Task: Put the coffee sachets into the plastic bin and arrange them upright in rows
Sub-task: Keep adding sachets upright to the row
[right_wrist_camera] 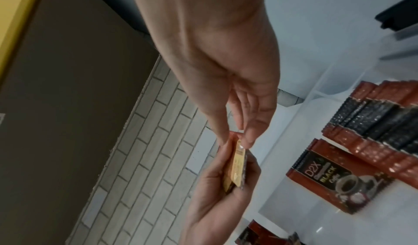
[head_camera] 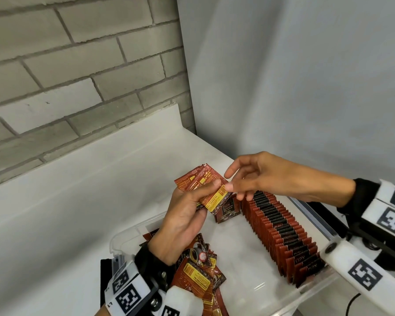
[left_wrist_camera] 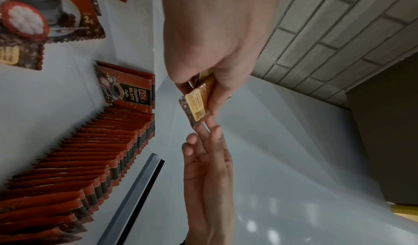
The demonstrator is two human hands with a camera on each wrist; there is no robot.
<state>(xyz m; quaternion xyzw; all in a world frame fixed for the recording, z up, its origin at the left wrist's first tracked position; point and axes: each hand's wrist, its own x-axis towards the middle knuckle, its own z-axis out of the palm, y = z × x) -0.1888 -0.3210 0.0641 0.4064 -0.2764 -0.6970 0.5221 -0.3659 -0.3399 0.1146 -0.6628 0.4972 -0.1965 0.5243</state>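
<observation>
My left hand (head_camera: 211, 188) grips a small fanned stack of red coffee sachets (head_camera: 205, 190) above the far end of the clear plastic bin (head_camera: 123, 233). My right hand (head_camera: 234, 185) reaches in from the right with straight fingers, and its fingertips (left_wrist_camera: 204, 130) touch the end of the front sachet (left_wrist_camera: 195, 106). One long row of upright sachets (head_camera: 283, 233) runs along the bin's right wall. A short second row (head_camera: 228, 212) stands at the far end. Loose sachets (head_camera: 198, 270) lie in a heap at the near left, partly hidden by my left wrist.
The bin sits on a white table (head_camera: 78, 190) against a grey brick wall (head_camera: 78, 65). A pale backdrop (head_camera: 306, 87) rises on the right. A grey and black rail (head_camera: 310, 210) runs just outside the bin's right wall. Bare bin floor (head_camera: 237, 258) lies between heap and row.
</observation>
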